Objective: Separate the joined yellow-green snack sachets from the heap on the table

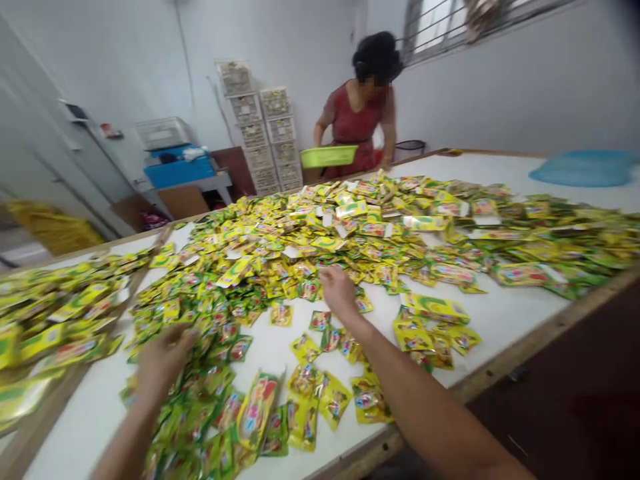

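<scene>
My right hand [341, 293] reaches to the near edge of a big pile of small yellow and green sachets [280, 267]. Its fingers are bunched together at the sachets; what they hold, if anything, is hidden. Over green sachets [200, 387] at the left hovers my left hand [165, 357], smeared by motion, so its grip does not show. Between my forearms, loose yellow sachets [333, 399] lie on the white tabletop [270, 340]. A flat yellow carton [257, 408] rests on the sachets close to me. Another carton [435, 308] lies right of my right hand.
Across the table a person in red [357, 117] leans over, holding a lime-green basket [329, 156]. A wooden divider [85, 367] separates more cartons [80, 303] at the left. A blue tray [585, 168] sits far right. Stacked crates [257, 137] stand behind; a wooden rim [500, 370] edges the table.
</scene>
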A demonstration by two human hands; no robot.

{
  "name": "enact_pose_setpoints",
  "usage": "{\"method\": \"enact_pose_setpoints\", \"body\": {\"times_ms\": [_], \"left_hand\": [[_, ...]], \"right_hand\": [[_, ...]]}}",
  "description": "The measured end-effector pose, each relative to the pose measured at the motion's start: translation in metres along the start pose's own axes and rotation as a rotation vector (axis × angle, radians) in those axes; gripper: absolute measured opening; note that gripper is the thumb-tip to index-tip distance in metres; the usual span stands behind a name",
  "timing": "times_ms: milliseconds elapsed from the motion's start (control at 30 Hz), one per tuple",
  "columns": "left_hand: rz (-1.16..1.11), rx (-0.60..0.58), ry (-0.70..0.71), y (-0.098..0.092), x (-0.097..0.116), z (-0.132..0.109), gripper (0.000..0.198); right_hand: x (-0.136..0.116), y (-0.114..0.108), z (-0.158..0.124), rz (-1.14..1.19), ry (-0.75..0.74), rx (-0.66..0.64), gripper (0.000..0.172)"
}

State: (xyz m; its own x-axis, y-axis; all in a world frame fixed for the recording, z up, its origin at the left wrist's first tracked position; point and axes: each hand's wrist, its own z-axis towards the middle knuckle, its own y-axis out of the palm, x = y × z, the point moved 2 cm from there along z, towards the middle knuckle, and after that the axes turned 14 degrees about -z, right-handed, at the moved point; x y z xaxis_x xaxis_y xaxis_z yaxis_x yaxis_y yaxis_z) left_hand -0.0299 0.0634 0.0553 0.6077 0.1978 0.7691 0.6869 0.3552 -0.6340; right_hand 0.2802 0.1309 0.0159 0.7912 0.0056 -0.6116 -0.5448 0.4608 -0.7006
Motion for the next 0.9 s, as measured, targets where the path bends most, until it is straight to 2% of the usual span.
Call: {"method": "enact_pose_setpoints", "body": {"times_ms": [100,167,333,433,533,600,700,900], "left_hand": [[0.030,-0.174,0.072,0.023,0.005,-0.011,0.031],[0.105,-0.222,0.146,0.045,0.018,-0.017,0.030],[0.239,-0.191,0.180,0.092,0.042,-0.003,0.031],[0.203,-0.179,0.156,0.119,0.042,0.009,0.031],[0.115,-0.187,0.142,0.140,0.036,0.011,0.028],[0.033,-0.202,0.121,0.146,0.033,0.009,0.030],[-0.125,-0.236,0.068,0.146,0.028,0.005,0.031],[-0.481,-0.353,-0.074,0.124,0.017,-0.006,0.028]], "right_hand": [[0.009,0.002,0.004,-0.040,0.013,-0.050,0.021],[0.007,0.008,0.001,-0.056,-0.047,-0.116,0.022],[0.003,0.029,-0.009,-0.237,-0.316,-0.152,0.030],[0.011,0.039,-0.010,-0.383,-0.373,-0.225,0.032],[0.012,0.040,-0.012,-0.405,-0.445,-0.287,0.025],[0.007,0.037,-0.014,-0.383,-0.465,-0.297,0.023],[0.001,0.032,-0.015,-0.291,-0.401,-0.312,0.025],[-0.003,0.031,-0.015,0.121,-0.143,-0.350,0.012]]}}
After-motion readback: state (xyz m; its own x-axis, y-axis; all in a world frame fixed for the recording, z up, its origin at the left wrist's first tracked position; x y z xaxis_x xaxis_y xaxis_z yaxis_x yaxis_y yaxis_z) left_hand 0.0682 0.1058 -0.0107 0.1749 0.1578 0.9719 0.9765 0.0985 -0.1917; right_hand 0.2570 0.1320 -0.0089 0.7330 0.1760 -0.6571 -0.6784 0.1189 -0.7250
